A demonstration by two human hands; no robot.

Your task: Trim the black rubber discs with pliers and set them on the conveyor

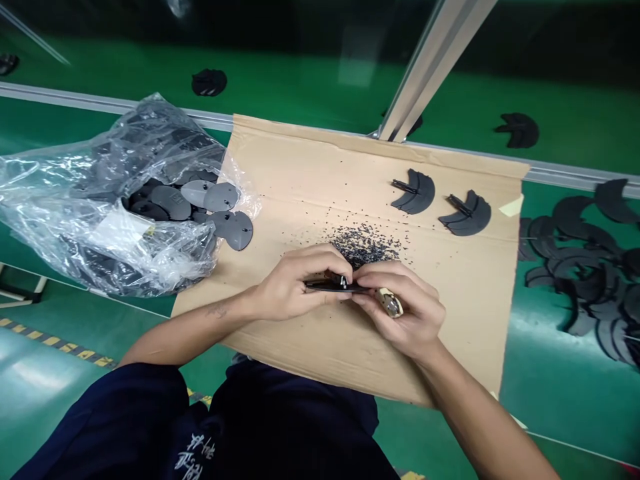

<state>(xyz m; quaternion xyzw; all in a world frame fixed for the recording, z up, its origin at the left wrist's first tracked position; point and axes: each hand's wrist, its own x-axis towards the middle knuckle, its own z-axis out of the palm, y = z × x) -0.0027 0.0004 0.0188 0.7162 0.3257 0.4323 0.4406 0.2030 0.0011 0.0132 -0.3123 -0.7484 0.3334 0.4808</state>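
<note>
Above the cardboard, my left hand (293, 283) is closed around the edge of a dark flat plastic piece (327, 287), which I see almost edge-on. My right hand (415, 303) meets it from the other side, thumb and fingertips pinched at the piece's right end. A small tool with a cream-coloured handle (390, 302) sticks out of my right fist; its working end is hidden by the fingers. Just beyond both hands lies a heap of tiny black plastic scraps (367, 245).
A cardboard sheet (465, 313) covers the green bench. Two dark fan-shaped parts (420, 193) rest at its back right. Dark curved parts (583, 270) are piled farther right. On the left, a clear plastic bag (100, 220) spills grey discs (171, 202). A metal post (417, 80) rises behind.
</note>
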